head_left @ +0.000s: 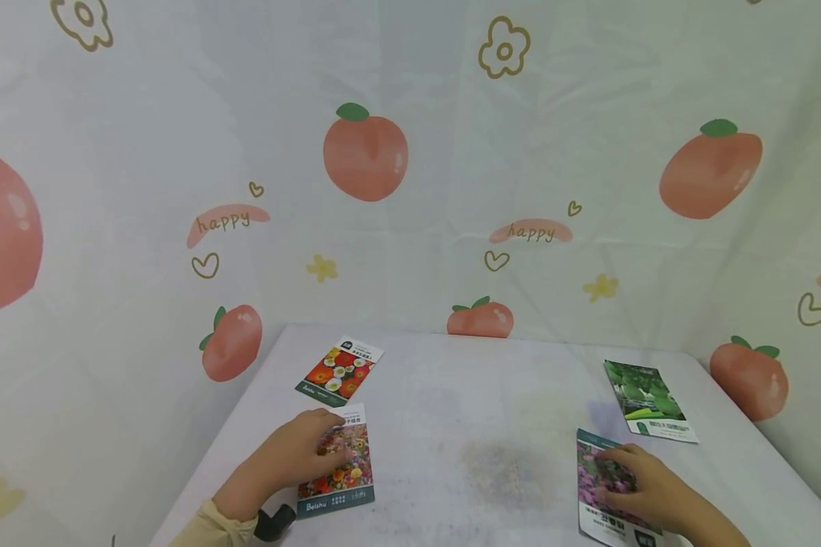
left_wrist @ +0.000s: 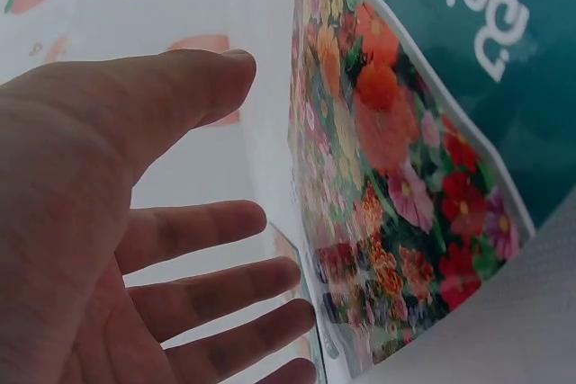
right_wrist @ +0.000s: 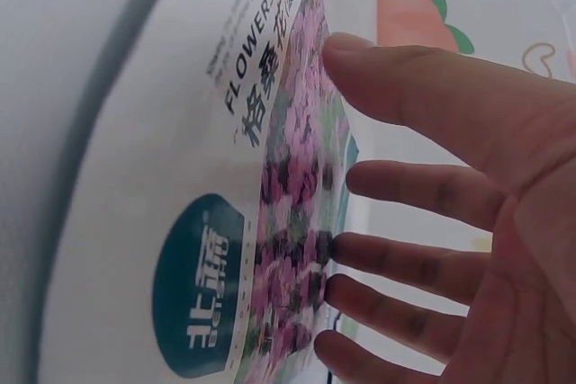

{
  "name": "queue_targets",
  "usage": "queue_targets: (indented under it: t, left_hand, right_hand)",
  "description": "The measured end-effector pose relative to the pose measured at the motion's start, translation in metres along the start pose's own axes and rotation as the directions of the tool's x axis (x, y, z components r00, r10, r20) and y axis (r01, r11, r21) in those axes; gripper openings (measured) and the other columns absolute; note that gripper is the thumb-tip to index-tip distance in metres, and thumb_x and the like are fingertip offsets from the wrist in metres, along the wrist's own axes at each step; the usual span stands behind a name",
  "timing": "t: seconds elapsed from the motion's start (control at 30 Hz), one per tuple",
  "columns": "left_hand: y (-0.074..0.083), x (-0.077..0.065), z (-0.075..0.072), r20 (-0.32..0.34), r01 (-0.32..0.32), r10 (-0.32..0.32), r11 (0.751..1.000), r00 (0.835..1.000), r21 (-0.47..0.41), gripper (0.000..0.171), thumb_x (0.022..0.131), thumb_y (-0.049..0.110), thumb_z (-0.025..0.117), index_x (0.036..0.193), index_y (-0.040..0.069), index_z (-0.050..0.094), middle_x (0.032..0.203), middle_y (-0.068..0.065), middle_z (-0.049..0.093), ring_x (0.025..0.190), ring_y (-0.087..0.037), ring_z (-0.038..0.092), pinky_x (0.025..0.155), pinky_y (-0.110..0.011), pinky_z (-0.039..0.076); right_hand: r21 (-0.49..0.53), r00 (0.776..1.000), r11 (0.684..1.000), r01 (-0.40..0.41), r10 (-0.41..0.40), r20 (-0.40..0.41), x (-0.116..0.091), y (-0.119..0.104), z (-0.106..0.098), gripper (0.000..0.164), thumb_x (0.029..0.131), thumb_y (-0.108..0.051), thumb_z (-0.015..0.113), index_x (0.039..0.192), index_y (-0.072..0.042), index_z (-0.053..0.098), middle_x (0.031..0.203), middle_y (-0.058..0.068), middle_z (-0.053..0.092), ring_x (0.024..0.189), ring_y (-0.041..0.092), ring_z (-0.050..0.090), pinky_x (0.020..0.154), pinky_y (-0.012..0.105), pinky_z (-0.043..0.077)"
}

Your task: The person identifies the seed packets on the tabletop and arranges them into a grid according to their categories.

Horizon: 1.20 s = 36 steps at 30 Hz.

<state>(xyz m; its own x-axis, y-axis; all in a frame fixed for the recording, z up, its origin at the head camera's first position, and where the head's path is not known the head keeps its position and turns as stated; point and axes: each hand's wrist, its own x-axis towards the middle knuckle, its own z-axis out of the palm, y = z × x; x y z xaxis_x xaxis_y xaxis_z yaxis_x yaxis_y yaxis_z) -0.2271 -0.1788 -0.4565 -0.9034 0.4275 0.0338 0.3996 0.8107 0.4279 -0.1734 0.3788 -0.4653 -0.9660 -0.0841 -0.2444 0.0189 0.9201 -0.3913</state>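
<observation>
Though flat, glossy rectangular packet (left_wrist: 387, 195)

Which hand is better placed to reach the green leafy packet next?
Right, likely: the right hand, at the pink-flower packet, is nearer the green leafy packet; the left hand is across the table.

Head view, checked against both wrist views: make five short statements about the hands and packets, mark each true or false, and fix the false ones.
1. The left hand is at the mixed-flower packet, the right hand at the purple-flower packet. True.
2. Both hands are balled into fists. False: their fingers are extended.
3. The green packet lies beyond the purple-flower packet. True.
4. Only three packets lie on the table. False: four do, including the orange-and-white-flower packet.
5. The purple-flower packet bears the word FLOWERS. True.
</observation>
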Motion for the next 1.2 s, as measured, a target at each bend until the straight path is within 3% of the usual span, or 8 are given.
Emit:
queue_targets:
  t: [0.33,0.63,0.83,1.2]
  left_hand:
    - [0.001,0.000,0.002,0.024,-0.022,0.022,1.000,0.999,0.018,0.064,0.087,0.053,0.084,0.129,0.006,0.072,0.120,-0.006,0.068,0.107,-0.019,0.060,0.097,-0.053,0.058]
    - [-0.004,0.000,0.008,0.060,-0.024,0.025,1.000,0.998,-0.007,0.061,0.083,0.050,0.087,0.128,0.009,0.076,0.120,-0.005,0.066,0.110,-0.020,0.057,0.099,-0.054,0.057]
    - [-0.007,-0.002,0.012,0.051,-0.028,0.027,0.999,0.998,0.018,0.061,0.084,0.052,0.086,0.128,0.011,0.076,0.127,-0.007,0.066,0.117,-0.025,0.058,0.102,-0.056,0.056]
    - [-0.001,-0.004,0.011,0.037,-0.014,0.012,0.998,0.999,0.054,0.061,0.084,0.051,0.085,0.129,0.011,0.075,0.123,-0.005,0.067,0.113,-0.023,0.059,0.098,-0.055,0.057]
  right_hand:
    - [-0.022,0.999,0.999,0.041,-0.041,-0.011,0.000,0.001,0.001,0.067,0.080,-0.036,0.092,0.133,-0.003,0.068,0.130,0.019,0.063,0.120,0.043,0.062,0.100,0.067,0.052]
    - [-0.039,0.999,0.999,0.032,-0.032,0.002,0.000,-0.001,0.002,0.071,0.080,-0.039,0.092,0.136,-0.003,0.066,0.130,0.018,0.063,0.118,0.042,0.062,0.098,0.068,0.052]
    - [-0.049,0.999,0.998,0.040,-0.040,0.006,-0.001,0.000,0.004,0.072,0.081,-0.042,0.091,0.138,-0.005,0.066,0.129,0.016,0.063,0.116,0.038,0.061,0.097,0.067,0.053]
    - [-0.055,1.000,0.998,0.025,-0.025,0.002,-0.001,0.001,0.007,0.075,0.080,-0.046,0.091,0.139,-0.007,0.066,0.132,0.018,0.062,0.118,0.040,0.061,0.098,0.070,0.052]
